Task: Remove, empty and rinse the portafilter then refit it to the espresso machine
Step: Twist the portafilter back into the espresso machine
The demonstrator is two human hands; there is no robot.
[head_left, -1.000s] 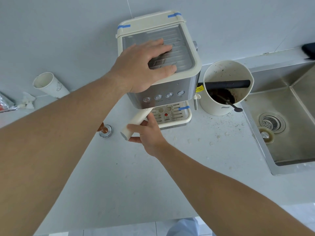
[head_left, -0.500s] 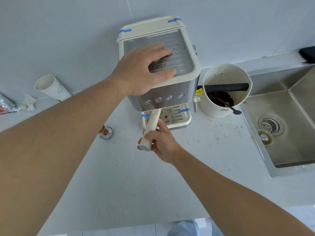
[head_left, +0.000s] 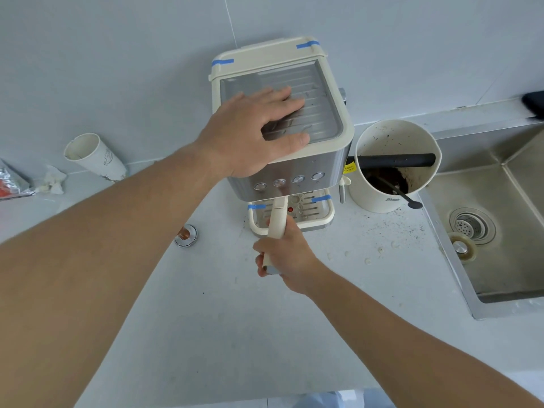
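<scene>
A cream and steel espresso machine (head_left: 297,178) stands on the grey counter against the wall. My left hand (head_left: 250,134) lies flat on its ribbed top, fingers straight. The portafilter's cream handle (head_left: 276,222) sticks out from under the machine straight toward me, above the drip tray (head_left: 321,214). My right hand (head_left: 284,254) grips the near end of that handle. The portafilter's basket is hidden under the machine's front.
A white knock-box tub (head_left: 394,148) with coffee grounds, a black bar and a spoon stands right of the machine. A steel sink (head_left: 500,231) with a drain lies at far right. A tipped paper cup (head_left: 94,157) and wrappers sit at left, a small round metal piece (head_left: 186,236) nearer. Grounds speckle the counter.
My right hand has swung the portafilter handle from pointing left to pointing straight toward me. The left hand has stayed on top of the machine.
</scene>
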